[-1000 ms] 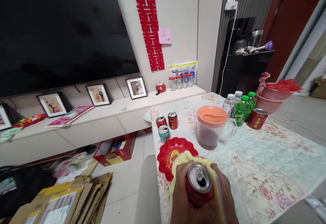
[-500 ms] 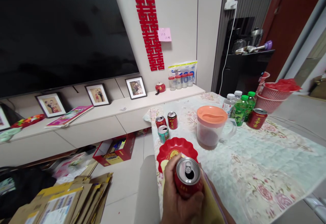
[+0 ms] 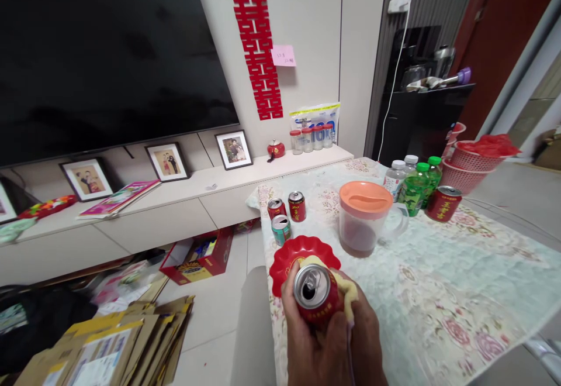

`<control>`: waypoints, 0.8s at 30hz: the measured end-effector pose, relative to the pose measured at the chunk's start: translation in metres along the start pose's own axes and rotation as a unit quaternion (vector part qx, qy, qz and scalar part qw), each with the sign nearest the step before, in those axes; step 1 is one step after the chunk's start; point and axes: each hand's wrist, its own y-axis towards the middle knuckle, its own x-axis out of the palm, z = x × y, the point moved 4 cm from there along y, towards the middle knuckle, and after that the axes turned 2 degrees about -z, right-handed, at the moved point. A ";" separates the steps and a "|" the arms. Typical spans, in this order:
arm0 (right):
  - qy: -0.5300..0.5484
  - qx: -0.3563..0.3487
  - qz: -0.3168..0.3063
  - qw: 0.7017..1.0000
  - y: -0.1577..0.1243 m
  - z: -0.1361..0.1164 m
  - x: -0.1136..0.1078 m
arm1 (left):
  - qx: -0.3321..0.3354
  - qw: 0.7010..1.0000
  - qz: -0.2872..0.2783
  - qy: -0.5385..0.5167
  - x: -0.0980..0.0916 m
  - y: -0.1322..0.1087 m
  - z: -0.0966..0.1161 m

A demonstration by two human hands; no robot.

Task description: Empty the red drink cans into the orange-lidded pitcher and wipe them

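My left hand point(image 3: 304, 342) is wrapped round a red drink can point(image 3: 318, 310) whose top is opened, its tab still on. A pale yellow cloth point(image 3: 349, 293) lies against the can's right side, gripped by my right hand point(image 3: 367, 330). Part of the cloth shows behind the can too. Just beyond my hands a red scalloped plate point(image 3: 284, 257) rests on the table, partly covered by them. Behind that plate stand a green can point(image 3: 281, 231) and two red cans, one of them a taller-looking red can point(image 3: 297, 207).
A lidded plastic pitcher point(image 3: 362, 231) with dark liquid stands right of the plate. Several bottles point(image 3: 412, 190) and another red can point(image 3: 443, 204) are further right, near pink baskets point(image 3: 468, 172). A floral tablecloth point(image 3: 438, 292) covers the table. Flattened cardboard point(image 3: 131, 339) lies on the floor at left.
The can has shifted slightly left and its top has turned. My right hand and the cloth have come up round the can's right side.
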 end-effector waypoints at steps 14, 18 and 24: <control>-0.169 -0.077 0.082 0.979 -0.013 -0.031 -0.005 | -0.033 0.999 -0.039 -0.017 -0.003 0.003 0.005; -0.173 -0.075 0.053 0.981 -0.010 -0.036 -0.012 | -0.074 0.993 -0.089 -0.033 0.008 -0.001 0.007; -0.183 -0.028 -0.026 0.982 0.003 -0.035 -0.020 | -0.032 0.994 -0.106 -0.006 0.008 -0.008 0.015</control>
